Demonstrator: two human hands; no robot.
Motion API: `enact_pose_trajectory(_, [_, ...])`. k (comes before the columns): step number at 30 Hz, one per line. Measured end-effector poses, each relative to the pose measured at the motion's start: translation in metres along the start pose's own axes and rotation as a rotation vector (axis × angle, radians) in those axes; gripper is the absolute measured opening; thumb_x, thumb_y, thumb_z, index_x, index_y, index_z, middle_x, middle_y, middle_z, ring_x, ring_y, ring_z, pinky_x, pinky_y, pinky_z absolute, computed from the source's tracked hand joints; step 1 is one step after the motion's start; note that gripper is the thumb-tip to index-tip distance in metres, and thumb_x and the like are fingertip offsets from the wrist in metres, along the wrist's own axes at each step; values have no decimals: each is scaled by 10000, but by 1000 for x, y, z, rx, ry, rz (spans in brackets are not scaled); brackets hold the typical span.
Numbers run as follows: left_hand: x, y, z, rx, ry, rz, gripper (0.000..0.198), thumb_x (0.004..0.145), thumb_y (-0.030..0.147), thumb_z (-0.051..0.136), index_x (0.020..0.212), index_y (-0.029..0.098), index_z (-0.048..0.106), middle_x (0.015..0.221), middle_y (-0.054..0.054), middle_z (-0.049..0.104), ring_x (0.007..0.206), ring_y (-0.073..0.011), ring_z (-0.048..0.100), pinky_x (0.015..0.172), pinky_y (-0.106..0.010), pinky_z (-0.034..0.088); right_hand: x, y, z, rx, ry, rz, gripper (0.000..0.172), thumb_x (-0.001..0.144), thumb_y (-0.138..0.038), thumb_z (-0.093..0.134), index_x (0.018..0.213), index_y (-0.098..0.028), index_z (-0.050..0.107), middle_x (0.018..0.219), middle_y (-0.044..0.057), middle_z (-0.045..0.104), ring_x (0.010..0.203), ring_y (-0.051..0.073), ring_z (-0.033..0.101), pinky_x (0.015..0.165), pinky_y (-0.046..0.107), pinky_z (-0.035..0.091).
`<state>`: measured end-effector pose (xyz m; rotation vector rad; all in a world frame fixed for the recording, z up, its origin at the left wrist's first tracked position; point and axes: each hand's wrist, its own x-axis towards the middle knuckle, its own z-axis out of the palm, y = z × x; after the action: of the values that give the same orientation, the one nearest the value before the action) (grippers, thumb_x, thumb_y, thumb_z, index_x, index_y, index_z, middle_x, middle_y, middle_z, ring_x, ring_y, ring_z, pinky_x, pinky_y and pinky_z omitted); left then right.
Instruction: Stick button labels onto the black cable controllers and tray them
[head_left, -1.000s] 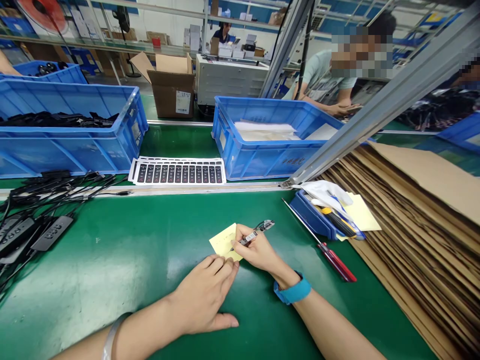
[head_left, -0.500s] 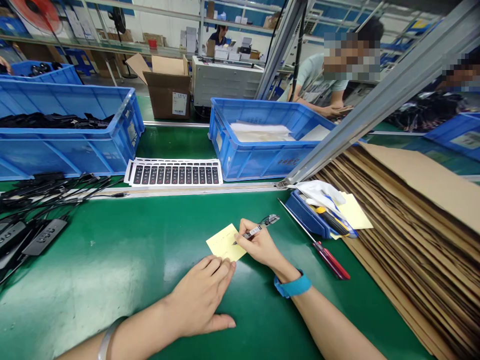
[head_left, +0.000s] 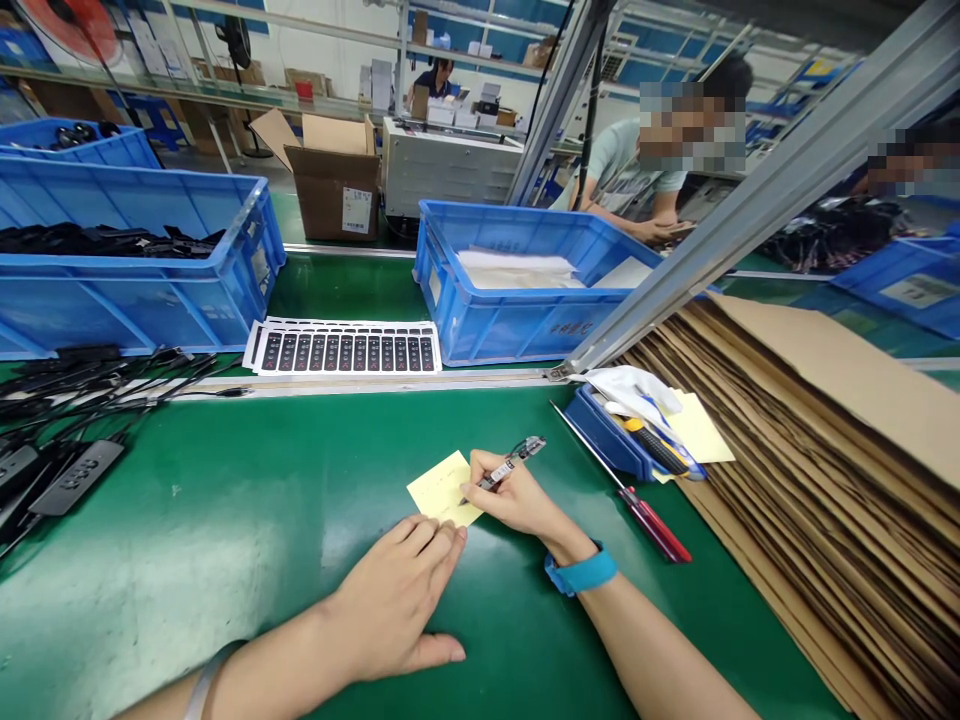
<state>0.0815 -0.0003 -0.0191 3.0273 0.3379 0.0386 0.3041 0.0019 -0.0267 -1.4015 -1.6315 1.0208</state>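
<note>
A yellow sticky note (head_left: pixel 435 486) with faint handwriting lies on the green tabletop (head_left: pixel 247 560). My right hand (head_left: pixel 517 497) is closed around a pen (head_left: pixel 501 473), its tip down at the note's right part. Flat on the table, my left hand (head_left: pixel 397 600) rests its fingertips on the note's lower edge, thumb spread away. To the right of my right hand lies a screwdriver (head_left: pixel 654 523) with a red handle. Beside it is a small blue bin (head_left: pixel 611 440) holding a yellow-and-black handled tool (head_left: pixel 656 447) and white material.
Stacked cardboard sheets (head_left: pixel 810 480) fill the right side. Blue crates (head_left: pixel 525 335) stand behind, beside printed label sheets (head_left: pixel 345 350). Cables and black devices (head_left: pixel 79 478) lie at left. A slanted metal post (head_left: pixel 720 230) crosses the right. Across the table a person (head_left: pixel 637 180) leans forward.
The pen tip has shifted slightly along the note with my right hand. My left hand stays on the note. The whole view has shifted a little.
</note>
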Motion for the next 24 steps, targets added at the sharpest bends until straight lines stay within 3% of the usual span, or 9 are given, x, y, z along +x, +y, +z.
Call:
enact_pose_trajectory(18, [0, 1, 2, 9, 10, -13, 847, 917, 687, 306, 1427, 17, 394, 1326, -192, 554, 1157, -313, 487, 1004, -412, 312, 2, 1, 0, -53, 146, 4, 250, 759, -251, 568, 600, -223, 378, 574, -59, 342, 542, 106, 315, 513, 252, 248])
enact_pose_trajectory(24, [0, 1, -1, 34, 9, -64, 949, 872, 737, 354, 1453, -14, 344, 1243, -205, 583, 1116, -327, 489, 974, -433, 334, -2, 0, -15, 128, 210, 110, 254, 772, -296, 577, 607, -234, 393, 482, -77, 372, 466, 98, 302, 477, 249, 253])
